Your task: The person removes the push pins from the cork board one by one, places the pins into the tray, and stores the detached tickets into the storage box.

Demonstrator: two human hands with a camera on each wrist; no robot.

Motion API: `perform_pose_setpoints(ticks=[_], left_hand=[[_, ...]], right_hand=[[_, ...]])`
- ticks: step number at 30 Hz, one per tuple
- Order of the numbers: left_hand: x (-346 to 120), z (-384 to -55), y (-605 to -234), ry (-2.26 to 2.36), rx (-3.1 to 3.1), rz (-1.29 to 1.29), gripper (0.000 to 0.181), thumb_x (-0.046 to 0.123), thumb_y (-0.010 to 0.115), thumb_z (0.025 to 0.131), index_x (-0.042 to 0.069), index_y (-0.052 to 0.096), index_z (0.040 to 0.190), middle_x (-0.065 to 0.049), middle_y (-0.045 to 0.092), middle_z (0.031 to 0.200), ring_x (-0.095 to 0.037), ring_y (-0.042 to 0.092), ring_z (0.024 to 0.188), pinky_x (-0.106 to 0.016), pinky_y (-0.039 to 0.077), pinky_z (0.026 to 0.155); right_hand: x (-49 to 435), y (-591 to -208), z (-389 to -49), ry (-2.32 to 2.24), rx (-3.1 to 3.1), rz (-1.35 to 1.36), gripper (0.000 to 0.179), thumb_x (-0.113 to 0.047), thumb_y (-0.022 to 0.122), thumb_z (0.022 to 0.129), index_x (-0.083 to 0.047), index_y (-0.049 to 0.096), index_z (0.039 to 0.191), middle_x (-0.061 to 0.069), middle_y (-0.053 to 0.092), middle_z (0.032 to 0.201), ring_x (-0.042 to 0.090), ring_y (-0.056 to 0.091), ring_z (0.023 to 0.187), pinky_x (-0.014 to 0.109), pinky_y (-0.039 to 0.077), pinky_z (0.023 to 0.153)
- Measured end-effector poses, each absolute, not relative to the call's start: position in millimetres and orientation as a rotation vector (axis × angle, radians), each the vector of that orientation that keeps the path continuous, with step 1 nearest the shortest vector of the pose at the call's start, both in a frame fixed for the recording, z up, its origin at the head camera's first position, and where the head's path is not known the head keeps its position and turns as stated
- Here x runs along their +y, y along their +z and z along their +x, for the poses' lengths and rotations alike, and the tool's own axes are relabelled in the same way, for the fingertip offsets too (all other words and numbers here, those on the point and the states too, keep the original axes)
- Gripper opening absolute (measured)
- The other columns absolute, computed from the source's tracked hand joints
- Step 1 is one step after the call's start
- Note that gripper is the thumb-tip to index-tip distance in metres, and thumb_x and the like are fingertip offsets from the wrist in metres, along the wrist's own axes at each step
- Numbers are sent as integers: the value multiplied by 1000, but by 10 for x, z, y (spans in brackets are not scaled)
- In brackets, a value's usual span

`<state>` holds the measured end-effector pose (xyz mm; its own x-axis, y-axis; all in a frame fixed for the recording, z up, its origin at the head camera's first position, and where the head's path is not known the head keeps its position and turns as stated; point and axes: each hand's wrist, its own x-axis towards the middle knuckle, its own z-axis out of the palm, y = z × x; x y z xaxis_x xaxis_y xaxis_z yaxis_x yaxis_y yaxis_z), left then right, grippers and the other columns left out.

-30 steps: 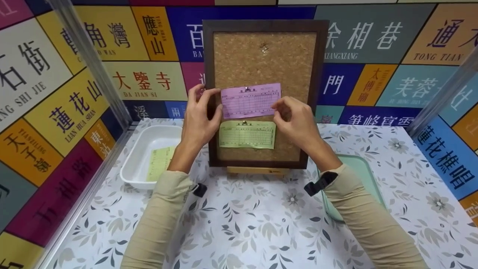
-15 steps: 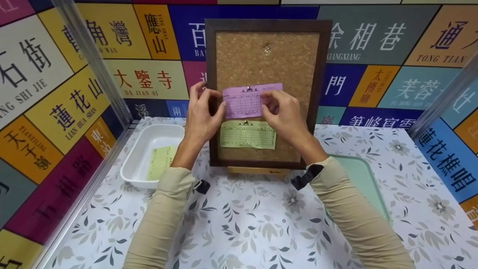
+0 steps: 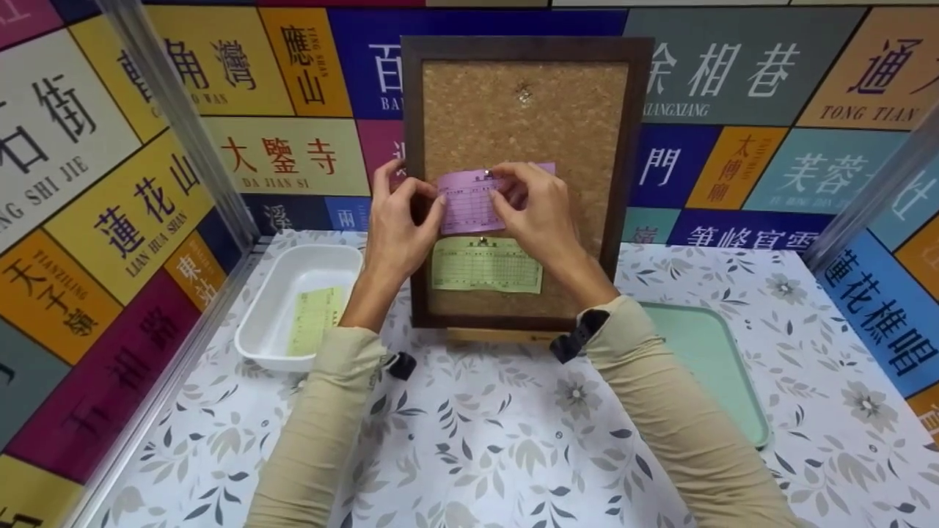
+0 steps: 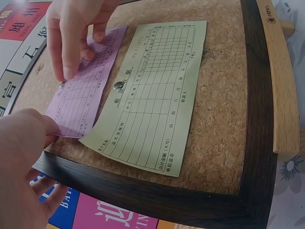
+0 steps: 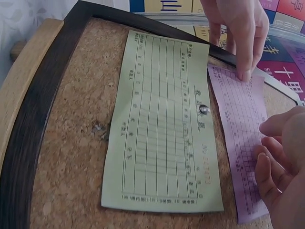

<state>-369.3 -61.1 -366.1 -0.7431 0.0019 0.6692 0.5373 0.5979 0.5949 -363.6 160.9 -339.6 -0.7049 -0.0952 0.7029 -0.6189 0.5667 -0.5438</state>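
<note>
A framed cork board (image 3: 477, 117) stands tilted back on the table. Pinned to it is a pink receipt slip (image 3: 463, 209), above a light green receipt slip (image 3: 480, 270). My left hand (image 3: 400, 231) pinches the pink slip's left end between thumb and index finger. My right hand (image 3: 546, 213) lies over the slip's right half, thumb and index fingertips apart beside the push pin (image 4: 61, 85) at its top middle. Whether a fingertip touches that pin I cannot tell. Another push pin (image 4: 118, 86) holds the green slip.
At the left a white basin (image 3: 257, 323) holds yellow-green slips (image 3: 315, 319). A mint green tray (image 3: 704, 352) lies to the right, partly under my right forearm. Several pins (image 3: 523, 94) cluster high on the board. A wooden stand (image 3: 506, 335) supports its lower edge.
My right hand has slid left from the pink slip's right edge to the pin at its top middle. My left hand has stayed at the left end.
</note>
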Motion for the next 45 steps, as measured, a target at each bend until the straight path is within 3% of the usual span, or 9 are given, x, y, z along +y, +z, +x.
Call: perform_pose_setpoints(ticks=[9,27,45], left_hand=[[-604,-3684,-3645,-1106,-2186,-424,18,26,78,99,9,79,102,-18,47,162,-32,48,152,-43,42,126],[-621,-3690,-3670,-1100,-2165,-455,17,24,77,99,8,79,101,-19,49,160,-31,48,151,-42,43,125],[-629,-3687,-3674,-1102,-2177,-443,17,25,78,98,8,79,102,-18,48,161,-32,50,150,-43,43,124]], right_hand=[[1573,-3349,-3673,1061,-2151,530,16,-7,78,95,-4,80,110,9,75,92,17,65,73,21,49,68],[1522,-3269,-3718,967,-2235,437,12,-18,82,96,-8,78,102,6,78,88,17,68,73,25,50,71],[1507,-3252,-3722,916,-2260,459,11,-18,80,96,-9,79,102,6,77,90,18,68,76,25,49,70]])
